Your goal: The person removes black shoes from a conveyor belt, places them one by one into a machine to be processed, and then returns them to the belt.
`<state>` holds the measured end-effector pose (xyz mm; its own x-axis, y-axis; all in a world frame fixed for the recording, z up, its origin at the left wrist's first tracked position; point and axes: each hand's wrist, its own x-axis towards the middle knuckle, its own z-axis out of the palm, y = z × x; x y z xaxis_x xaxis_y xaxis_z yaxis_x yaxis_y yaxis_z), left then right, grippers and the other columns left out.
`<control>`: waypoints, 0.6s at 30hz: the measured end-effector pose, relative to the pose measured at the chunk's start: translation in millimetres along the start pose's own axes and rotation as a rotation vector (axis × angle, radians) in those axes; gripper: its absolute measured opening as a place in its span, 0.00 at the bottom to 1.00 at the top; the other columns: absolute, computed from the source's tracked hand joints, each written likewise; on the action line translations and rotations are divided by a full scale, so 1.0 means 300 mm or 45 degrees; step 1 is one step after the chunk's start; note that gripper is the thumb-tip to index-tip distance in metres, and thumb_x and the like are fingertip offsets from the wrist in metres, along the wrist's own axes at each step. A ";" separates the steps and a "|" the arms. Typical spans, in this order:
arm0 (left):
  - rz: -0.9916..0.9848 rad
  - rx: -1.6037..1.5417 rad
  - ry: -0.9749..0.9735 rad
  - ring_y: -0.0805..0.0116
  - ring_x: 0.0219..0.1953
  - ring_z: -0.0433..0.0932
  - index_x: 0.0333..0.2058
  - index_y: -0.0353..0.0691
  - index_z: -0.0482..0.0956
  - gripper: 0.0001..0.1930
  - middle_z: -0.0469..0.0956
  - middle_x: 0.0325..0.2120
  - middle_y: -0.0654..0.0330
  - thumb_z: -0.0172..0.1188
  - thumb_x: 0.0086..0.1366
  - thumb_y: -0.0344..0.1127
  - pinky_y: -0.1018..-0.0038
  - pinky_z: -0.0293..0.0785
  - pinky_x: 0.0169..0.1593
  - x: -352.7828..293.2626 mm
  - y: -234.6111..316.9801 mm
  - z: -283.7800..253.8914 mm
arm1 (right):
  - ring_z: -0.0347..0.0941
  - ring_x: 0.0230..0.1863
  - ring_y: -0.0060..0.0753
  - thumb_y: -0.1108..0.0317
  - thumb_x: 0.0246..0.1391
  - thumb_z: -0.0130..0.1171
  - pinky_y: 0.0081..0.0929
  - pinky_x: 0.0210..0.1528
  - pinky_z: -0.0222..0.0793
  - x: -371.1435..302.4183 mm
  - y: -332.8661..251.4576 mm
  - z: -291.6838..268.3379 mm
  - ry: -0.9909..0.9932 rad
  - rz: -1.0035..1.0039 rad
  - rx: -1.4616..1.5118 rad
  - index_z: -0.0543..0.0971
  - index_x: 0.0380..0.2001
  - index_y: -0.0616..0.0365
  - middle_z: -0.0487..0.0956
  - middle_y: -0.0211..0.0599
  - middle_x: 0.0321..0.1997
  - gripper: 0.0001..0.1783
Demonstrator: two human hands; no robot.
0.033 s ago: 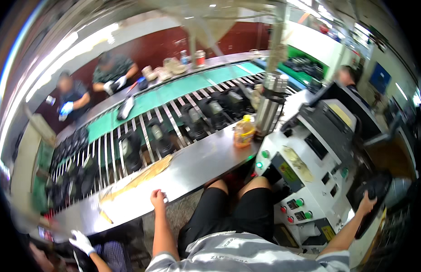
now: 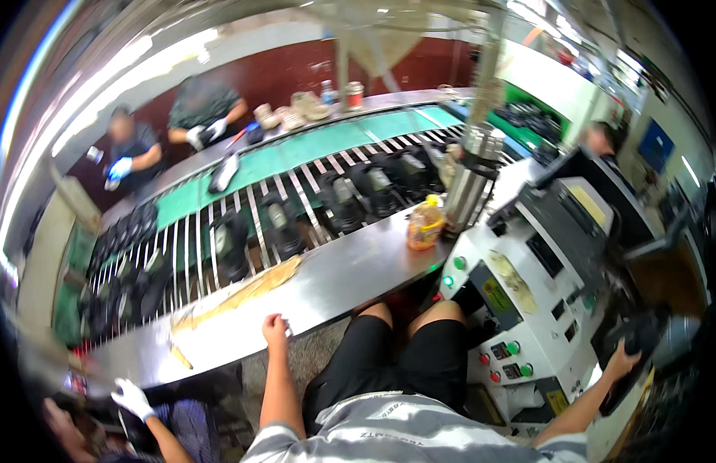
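Observation:
My left hand (image 2: 276,332) is held up by the near edge of the metal table (image 2: 335,282), its fingers curled. A small pale spot shows at the fingertips; I cannot make out what it is. Out at the far right, my right hand (image 2: 623,360) grips a black shoe-like object (image 2: 642,336) beside the machine. Blur hides its exact shape. The white machine (image 2: 481,297), with green and red buttons, stands between my legs and that hand. Black shoes (image 2: 283,228) stand in a row on the slatted conveyor (image 2: 254,212) beyond the table.
On the table lie a brown strip (image 2: 254,292) and a yellow-handled tool (image 2: 180,356). An orange bottle (image 2: 424,224) stands beside a steel flask (image 2: 470,181). Co-workers sit across the conveyor; a white-gloved hand (image 2: 133,399) is at lower left. A green bin (image 2: 528,116) holds dark items.
The view has shifted slightly, so the table and conveyor sit a little farther right and lower. My right hand still grips the dark object, and my left hand stays curled.

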<state>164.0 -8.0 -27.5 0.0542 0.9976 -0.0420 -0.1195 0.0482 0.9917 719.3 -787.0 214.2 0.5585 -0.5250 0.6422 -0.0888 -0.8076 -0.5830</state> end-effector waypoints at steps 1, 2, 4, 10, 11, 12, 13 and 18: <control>0.150 0.104 -0.032 0.70 0.25 0.76 0.34 0.32 0.77 0.05 0.77 0.24 0.58 0.55 0.62 0.27 0.76 0.74 0.31 -0.011 -0.010 0.029 | 0.69 0.56 0.60 0.50 0.39 0.73 0.45 0.58 0.67 -0.037 0.045 -0.012 0.125 -0.138 0.061 0.62 0.60 0.71 0.71 0.64 0.56 0.51; 0.098 0.180 -0.026 0.70 0.26 0.77 0.33 0.34 0.79 0.06 0.77 0.23 0.60 0.56 0.61 0.29 0.75 0.73 0.32 -0.029 0.033 0.075 | 0.71 0.54 0.59 0.47 0.35 0.74 0.47 0.57 0.67 -0.116 0.043 -0.038 0.159 -0.105 0.056 0.60 0.61 0.73 0.71 0.61 0.57 0.58; 0.047 0.499 -0.003 0.71 0.26 0.78 0.33 0.36 0.80 0.08 0.78 0.23 0.60 0.56 0.60 0.32 0.74 0.74 0.33 -0.048 0.067 0.158 | 0.72 0.54 0.56 0.49 0.34 0.76 0.46 0.55 0.69 -0.159 0.148 -0.033 0.461 -0.258 0.170 0.59 0.61 0.74 0.72 0.59 0.56 0.58; -0.092 0.270 -0.640 0.71 0.31 0.79 0.38 0.36 0.81 0.11 0.82 0.28 0.59 0.59 0.60 0.35 0.74 0.75 0.37 -0.203 0.130 0.314 | 0.74 0.48 0.51 0.51 0.33 0.79 0.41 0.52 0.72 -0.453 -0.213 -0.214 0.333 -0.016 0.422 0.71 0.48 0.78 0.74 0.59 0.52 0.47; -0.149 0.337 -0.870 0.71 0.36 0.79 0.39 0.35 0.81 0.11 0.82 0.33 0.58 0.60 0.60 0.35 0.73 0.75 0.42 -0.284 0.272 0.360 | 0.75 0.47 0.48 0.59 0.40 0.76 0.40 0.52 0.72 -0.539 -0.311 -0.273 0.312 0.075 0.668 0.72 0.48 0.76 0.77 0.54 0.50 0.38; -0.148 0.340 -1.044 0.71 0.40 0.78 0.40 0.36 0.81 0.11 0.81 0.35 0.58 0.61 0.61 0.34 0.73 0.75 0.47 -0.363 0.369 0.400 | 0.76 0.46 0.46 0.64 0.44 0.73 0.38 0.50 0.73 -0.547 -0.222 -0.205 0.013 0.117 1.267 0.72 0.50 0.74 0.77 0.50 0.51 0.33; -0.046 0.130 -1.174 0.71 0.42 0.78 0.46 0.36 0.78 0.14 0.80 0.38 0.58 0.61 0.62 0.35 0.73 0.73 0.50 -0.397 0.332 0.385 | 0.74 0.49 0.44 0.64 0.49 0.67 0.38 0.55 0.69 -0.717 -0.485 -0.279 -0.319 0.485 1.494 0.73 0.52 0.71 0.76 0.48 0.54 0.30; -0.019 -0.185 -1.863 0.61 0.65 0.59 0.68 0.40 0.49 0.45 0.62 0.63 0.51 0.66 0.59 0.43 0.61 0.54 0.67 -0.572 0.660 0.406 | 0.66 0.61 0.46 0.39 0.48 0.56 0.46 0.63 0.61 -1.125 -0.710 -0.296 -1.482 0.846 2.007 0.66 0.61 0.60 0.70 0.42 0.61 0.45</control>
<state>251.7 -175.7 191.0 0.9790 0.0641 0.1934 -0.2011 0.1505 0.9679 476.5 -461.5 165.8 0.9492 0.3138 0.0229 -0.1786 0.5973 -0.7819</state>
